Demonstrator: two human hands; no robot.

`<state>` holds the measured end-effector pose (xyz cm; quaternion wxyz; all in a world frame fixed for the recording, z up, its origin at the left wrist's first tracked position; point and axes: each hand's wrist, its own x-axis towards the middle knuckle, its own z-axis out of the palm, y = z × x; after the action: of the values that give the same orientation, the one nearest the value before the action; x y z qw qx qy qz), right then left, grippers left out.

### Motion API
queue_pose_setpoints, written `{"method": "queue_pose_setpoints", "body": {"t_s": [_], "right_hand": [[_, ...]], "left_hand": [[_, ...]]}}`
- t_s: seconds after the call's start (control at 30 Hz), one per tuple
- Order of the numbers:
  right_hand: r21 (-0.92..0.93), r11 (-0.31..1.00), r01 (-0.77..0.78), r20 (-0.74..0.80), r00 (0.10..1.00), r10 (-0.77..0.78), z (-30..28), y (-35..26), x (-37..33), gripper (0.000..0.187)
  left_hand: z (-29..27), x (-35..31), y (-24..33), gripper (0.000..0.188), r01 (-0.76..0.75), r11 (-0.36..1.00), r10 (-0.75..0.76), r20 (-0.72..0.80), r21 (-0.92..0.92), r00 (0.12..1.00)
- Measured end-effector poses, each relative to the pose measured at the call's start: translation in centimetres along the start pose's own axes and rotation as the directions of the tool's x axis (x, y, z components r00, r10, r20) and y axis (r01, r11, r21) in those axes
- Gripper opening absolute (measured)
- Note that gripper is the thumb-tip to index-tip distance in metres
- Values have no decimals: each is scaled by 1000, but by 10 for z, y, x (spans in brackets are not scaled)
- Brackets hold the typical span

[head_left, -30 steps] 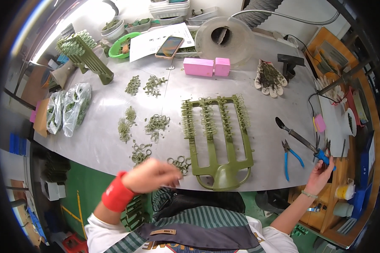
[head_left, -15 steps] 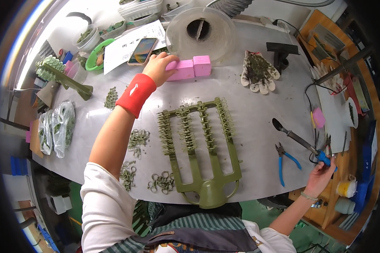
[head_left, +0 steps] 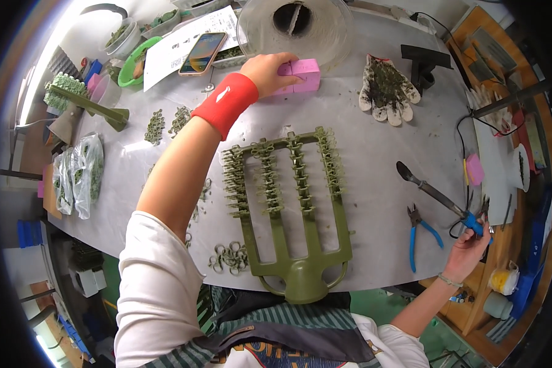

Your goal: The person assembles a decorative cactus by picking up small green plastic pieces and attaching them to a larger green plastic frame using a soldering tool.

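My left hand (head_left: 268, 73), with a red wristband, closes around a row of pink blocks (head_left: 306, 75) at the back of the table; it hides part of them. My right hand (head_left: 467, 251), at the right edge, grips the blue handle of a soldering iron (head_left: 435, 195) with a broad, spoon-like dark tip pointing up and left. Between my arms lies a green fork-shaped frame (head_left: 310, 245). Its four bars carry many small green rings or loops toward the far end. Loose green rings (head_left: 230, 257) lie beside it, partly covered by my left forearm.
Blue-handled cutting pliers (head_left: 422, 233) lie left of my right hand. A stained glove (head_left: 387, 92) and a black stand (head_left: 422, 64) are at the back right. A phone (head_left: 203, 54) rests on paper by a clear round container (head_left: 260, 37). Plastic bags (head_left: 89, 178) sit at the left.
My left hand has slid right along the pink blocks, from their left end to near the right block. The right hand keeps holding the soldering iron. The whole view has shifted slightly.
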<state>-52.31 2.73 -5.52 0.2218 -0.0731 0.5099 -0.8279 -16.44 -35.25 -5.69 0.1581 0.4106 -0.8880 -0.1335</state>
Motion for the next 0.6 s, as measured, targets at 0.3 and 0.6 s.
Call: {"method": "queue_pose_setpoints", "body": {"t_s": [0.3,0.6], "right_hand": [[-2,1000,10,-7,1000,-10,3,3,-1,24],[25,999,-23,23,999,23,0,-7,-4,25]], "left_hand": [[0,-18,10,45,-13,1000,14,61,-27,998],[-10,2,-1,53,13,998,-1,185,-64,983]]}}
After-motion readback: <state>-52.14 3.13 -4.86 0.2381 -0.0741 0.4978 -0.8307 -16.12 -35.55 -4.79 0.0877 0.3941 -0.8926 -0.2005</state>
